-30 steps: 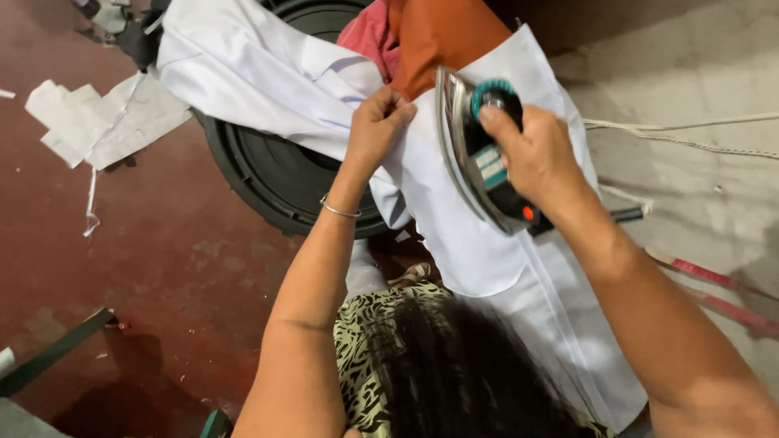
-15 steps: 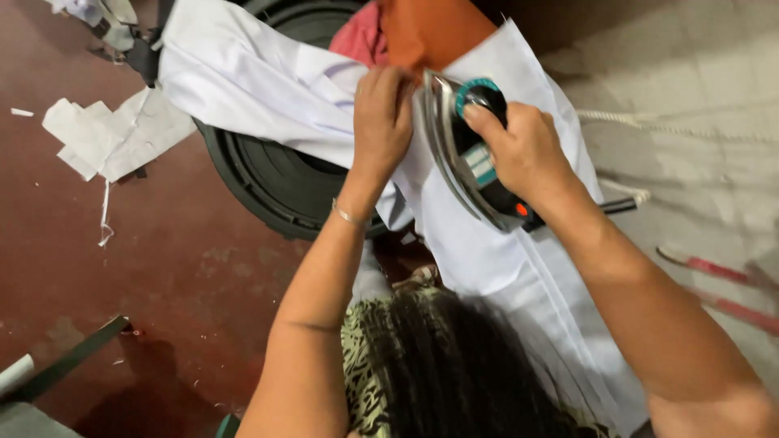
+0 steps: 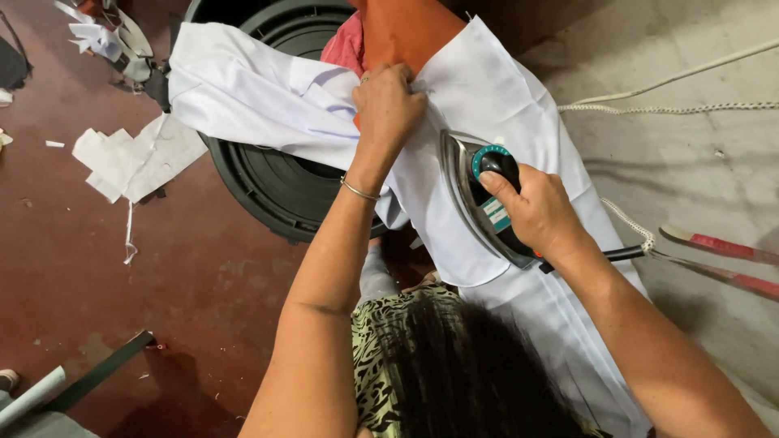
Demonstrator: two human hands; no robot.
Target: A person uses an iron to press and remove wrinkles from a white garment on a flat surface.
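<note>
The iron (image 3: 487,199) has slid down the white shirt (image 3: 487,105) overhanging the black tub (image 3: 268,182).

Black tub (image 3: 268,182) left (open floor (image 3: 105,268) beyond)

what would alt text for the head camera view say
Seen from above, a person's right hand grips an electric iron tilted on edge on a white garment, while the left hand pinches the fabric near an orange cloth. A black round tub sits on the red floor.

White shirt (image 3: 487,105), orange cloth (image 3: 406,32) — black tub (image 3: 276,186), teal-dialled silver iron (image 3: 487,195) — dark red floor (image 3: 73,268)
</note>
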